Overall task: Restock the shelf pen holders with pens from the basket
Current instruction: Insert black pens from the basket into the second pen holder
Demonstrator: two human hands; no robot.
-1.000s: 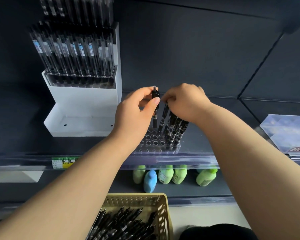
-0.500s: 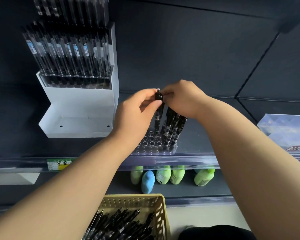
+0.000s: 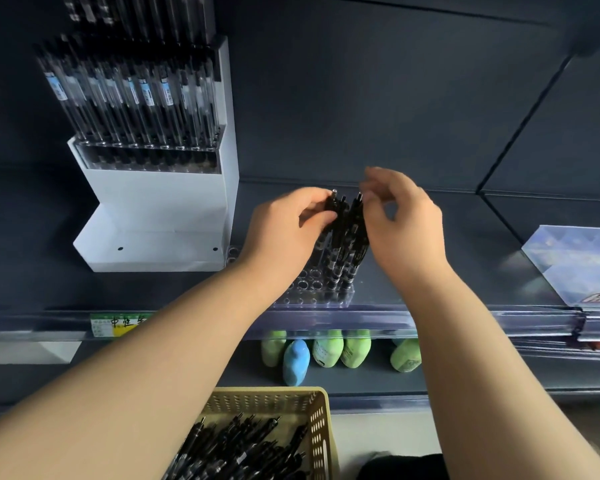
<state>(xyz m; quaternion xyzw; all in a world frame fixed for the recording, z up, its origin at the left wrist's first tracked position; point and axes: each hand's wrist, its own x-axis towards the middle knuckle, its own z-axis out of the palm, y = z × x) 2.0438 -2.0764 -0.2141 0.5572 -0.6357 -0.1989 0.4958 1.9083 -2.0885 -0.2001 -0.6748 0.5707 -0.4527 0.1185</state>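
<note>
The pen holder (image 3: 312,296) sits on the shelf (image 3: 447,216), pens (image 3: 343,258) standing in its right side. A display stand (image 3: 153,216) is at ten o'clock, booklets (image 3: 575,265) at three, bottles (image 3: 329,351) below at six, the basket (image 3: 321,427) nearer still.

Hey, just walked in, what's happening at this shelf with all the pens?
A person is filling the clear pen holder on the shelf. Their left hand pinches a black pen near its top, among the standing pens at the holder's right side. The right hand hovers beside those pen tops, fingers loosely curled, apparently holding nothing. Many holes in the holder are empty, and the basket below has plenty of spare pens.
</note>
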